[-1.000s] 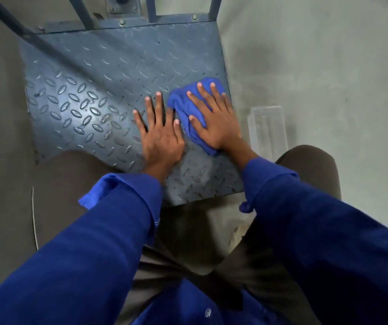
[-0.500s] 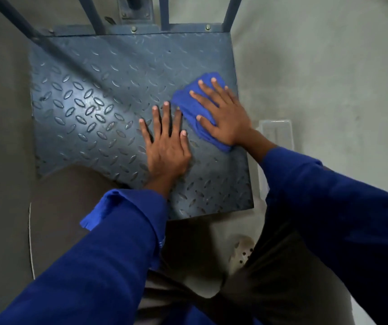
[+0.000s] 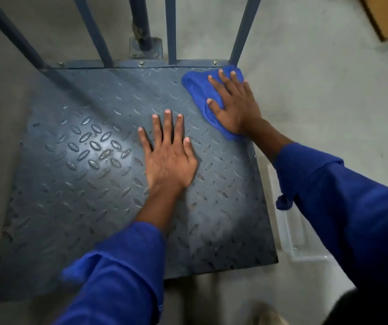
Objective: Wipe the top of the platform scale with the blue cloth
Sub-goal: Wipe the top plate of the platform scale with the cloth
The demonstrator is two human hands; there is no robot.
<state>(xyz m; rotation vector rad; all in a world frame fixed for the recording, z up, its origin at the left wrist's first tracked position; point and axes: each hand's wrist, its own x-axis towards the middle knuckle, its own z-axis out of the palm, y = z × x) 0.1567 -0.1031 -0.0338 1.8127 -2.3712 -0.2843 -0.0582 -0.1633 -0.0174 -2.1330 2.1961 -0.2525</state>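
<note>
The platform scale (image 3: 82,184) is a dark blue-grey checker plate lying flat on the floor and filling most of the view. A bunched blue cloth (image 3: 196,87) lies at the plate's far right corner. My right hand (image 3: 234,104) presses flat on the cloth with fingers spread, covering most of it. My left hand (image 3: 168,156) rests palm down on the bare plate near its middle, fingers apart, holding nothing.
Blue metal rails (image 3: 94,31) and a post (image 3: 141,22) rise from the scale's far edge, just beyond the cloth. A clear plastic container (image 3: 298,238) sits on the floor against the scale's right side. A cardboard box (image 3: 385,17) lies at the top right.
My right hand has slid the cloth away from me, from the middle right of the plate to its far right corner. My left hand stays flat on the plate.
</note>
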